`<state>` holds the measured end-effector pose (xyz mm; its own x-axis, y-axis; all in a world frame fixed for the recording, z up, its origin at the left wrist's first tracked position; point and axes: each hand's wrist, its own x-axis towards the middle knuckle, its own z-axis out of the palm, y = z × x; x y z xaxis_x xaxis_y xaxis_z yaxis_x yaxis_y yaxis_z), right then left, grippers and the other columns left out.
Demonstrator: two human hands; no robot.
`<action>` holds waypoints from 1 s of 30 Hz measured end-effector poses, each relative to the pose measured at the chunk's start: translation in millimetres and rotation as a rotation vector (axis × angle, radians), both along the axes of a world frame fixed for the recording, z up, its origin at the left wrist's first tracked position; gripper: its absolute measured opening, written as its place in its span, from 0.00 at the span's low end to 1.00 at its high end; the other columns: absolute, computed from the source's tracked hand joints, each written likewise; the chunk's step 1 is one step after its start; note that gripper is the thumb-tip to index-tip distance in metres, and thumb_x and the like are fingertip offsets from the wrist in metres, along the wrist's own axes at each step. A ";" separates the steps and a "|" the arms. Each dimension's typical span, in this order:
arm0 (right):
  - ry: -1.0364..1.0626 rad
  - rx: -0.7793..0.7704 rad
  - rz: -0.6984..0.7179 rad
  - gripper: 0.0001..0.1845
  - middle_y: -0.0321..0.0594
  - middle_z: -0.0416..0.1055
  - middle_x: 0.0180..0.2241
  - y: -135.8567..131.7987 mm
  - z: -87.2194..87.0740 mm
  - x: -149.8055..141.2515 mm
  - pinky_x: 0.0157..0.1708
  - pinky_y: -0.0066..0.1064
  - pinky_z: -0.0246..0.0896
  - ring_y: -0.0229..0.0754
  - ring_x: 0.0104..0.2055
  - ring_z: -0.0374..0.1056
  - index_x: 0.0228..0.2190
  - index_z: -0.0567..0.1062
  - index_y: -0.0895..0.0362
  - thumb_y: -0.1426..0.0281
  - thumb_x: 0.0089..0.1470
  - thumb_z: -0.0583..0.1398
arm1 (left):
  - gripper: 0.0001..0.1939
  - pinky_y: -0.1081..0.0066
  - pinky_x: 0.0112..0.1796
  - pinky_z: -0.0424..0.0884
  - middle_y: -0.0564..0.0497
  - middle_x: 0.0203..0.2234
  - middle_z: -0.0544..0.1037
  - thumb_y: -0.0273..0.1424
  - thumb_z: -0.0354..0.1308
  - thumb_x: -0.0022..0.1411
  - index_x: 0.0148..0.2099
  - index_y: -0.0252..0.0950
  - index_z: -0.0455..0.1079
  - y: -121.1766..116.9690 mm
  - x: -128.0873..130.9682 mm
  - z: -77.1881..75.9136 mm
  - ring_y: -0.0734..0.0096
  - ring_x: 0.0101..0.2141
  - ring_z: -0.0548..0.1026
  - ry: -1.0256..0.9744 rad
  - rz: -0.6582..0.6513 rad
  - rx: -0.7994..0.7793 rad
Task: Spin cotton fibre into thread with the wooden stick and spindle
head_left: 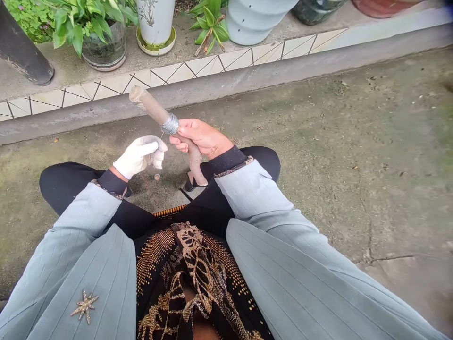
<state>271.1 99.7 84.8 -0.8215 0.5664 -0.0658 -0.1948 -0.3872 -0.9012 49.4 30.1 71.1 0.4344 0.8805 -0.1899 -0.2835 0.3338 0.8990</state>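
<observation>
The stick (154, 109) was up in front of the seated person, slanting above the concrete (329, 141). The bare right hand (203, 136) had its thumb and fingers closed round it, just beside a band of wire (170, 123). That much was done: the turns sat close together and covered a short stretch, while the stick's upper end was bare. A thin strand seemed to hang from the band toward the gloved left hand (144, 155), so I judged the end not yet secured. Those gloved fingers were curled; whether they pinched the strand, I couldn't tell.
</observation>
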 end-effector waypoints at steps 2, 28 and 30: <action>0.028 0.013 0.036 0.31 0.30 0.68 0.28 0.1 -2.0 -0.1 0.21 0.21 0.54 0.27 0.24 0.59 0.38 0.69 0.58 0.47 0.57 0.74 | 0.24 0.71 0.23 0.78 0.54 0.21 0.76 0.48 0.76 0.53 0.38 0.32 0.77 0.3 -0.7 -0.6 0.72 0.20 0.76 -0.041 0.001 -0.041; -0.023 -0.005 -0.207 0.32 0.29 0.67 0.28 -4.8 -3.7 -13.6 0.21 0.19 0.56 0.27 0.24 0.58 0.35 0.67 0.56 0.46 0.55 0.75 | 0.04 0.75 0.30 0.69 0.54 0.26 0.75 0.28 0.63 0.63 0.35 0.37 0.71 1.3 19.3 -24.9 0.76 0.27 0.72 0.548 0.629 0.294; -0.041 -0.006 -0.205 0.31 0.29 0.67 0.27 -4.6 -2.5 -13.1 0.21 0.19 0.56 0.27 0.24 0.58 0.35 0.67 0.56 0.47 0.56 0.74 | 0.06 0.76 0.23 0.62 0.58 0.20 0.68 0.30 0.63 0.65 0.35 0.38 0.71 1.3 19.8 -21.6 0.78 0.20 0.64 0.435 0.554 0.215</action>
